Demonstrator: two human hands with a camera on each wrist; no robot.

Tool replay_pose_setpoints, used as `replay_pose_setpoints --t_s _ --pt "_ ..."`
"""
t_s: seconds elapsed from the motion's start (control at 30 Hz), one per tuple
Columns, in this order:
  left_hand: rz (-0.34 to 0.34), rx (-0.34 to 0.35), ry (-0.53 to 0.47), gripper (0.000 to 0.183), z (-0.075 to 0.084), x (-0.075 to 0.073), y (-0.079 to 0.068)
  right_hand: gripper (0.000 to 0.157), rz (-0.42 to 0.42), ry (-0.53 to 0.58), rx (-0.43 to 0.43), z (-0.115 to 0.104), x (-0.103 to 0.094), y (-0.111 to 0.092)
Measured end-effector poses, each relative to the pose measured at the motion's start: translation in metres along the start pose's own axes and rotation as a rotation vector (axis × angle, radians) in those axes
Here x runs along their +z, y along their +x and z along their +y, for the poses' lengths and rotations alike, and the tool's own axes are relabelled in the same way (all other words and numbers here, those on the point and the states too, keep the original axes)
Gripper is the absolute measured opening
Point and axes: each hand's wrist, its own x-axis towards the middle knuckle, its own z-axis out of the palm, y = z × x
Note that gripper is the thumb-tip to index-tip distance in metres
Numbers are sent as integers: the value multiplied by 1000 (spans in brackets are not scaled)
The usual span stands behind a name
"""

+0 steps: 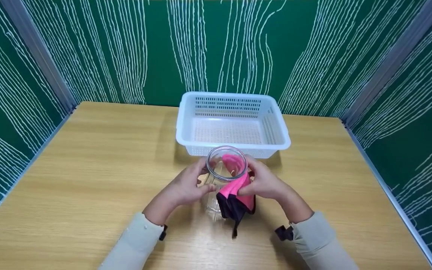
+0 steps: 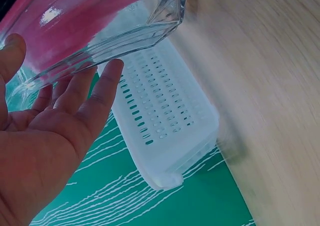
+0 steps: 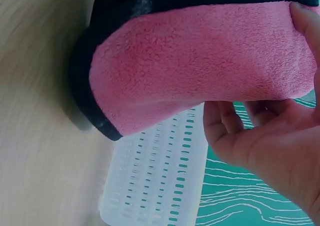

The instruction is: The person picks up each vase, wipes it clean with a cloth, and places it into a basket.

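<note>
A clear glass jar [image 1: 213, 200] with a wide round mouth stands between my hands in the head view, tilted slightly. My left hand [image 1: 188, 185] grips its left side, thumb in front and fingers behind. In the left wrist view, those fingers curve along the angular glass wall. A pink cloth with black edging [image 1: 243, 191] is draped against the jar's right side, its black part hanging down in front. My right hand [image 1: 266, 182] holds the cloth to the glass, the thumb pressing its pink fleecy face [image 3: 190, 56]. Whether the jar's base touches the table is unclear.
Just behind the jar, a white perforated plastic basket [image 1: 283, 138] sits on the wooden table [image 1: 107, 168]. Green panels [image 1: 163, 75] with white wavy lines enclose the back and both sides, with grey metal posts [image 1: 38, 52] at the corners.
</note>
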Motion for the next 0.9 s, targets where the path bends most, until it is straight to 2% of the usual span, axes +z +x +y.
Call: replay_pose_setpoints --t_s 0.17,0.3,0.6,0.77,0.83,0.9 --pt "-2 35 -3 67 -1 0 1 80 -18 20 50 3 2 -2" --pt "-2 54 0 67 -1 1 1 87 -23 4 60 10 7 -5" --pt "-4 59 8 66 -3 0 0 92 -23 -250 39 27 18 -7" --pt "1 49 58 66 -1 0 -1 94 -10 -381 55 32 22 -9" --pt "-3 36 62 67 0 -1 -1 97 -4 -415 67 33 23 -9" --pt "-14 19 31 67 1 -2 0 97 -2 -404 72 34 24 -10"
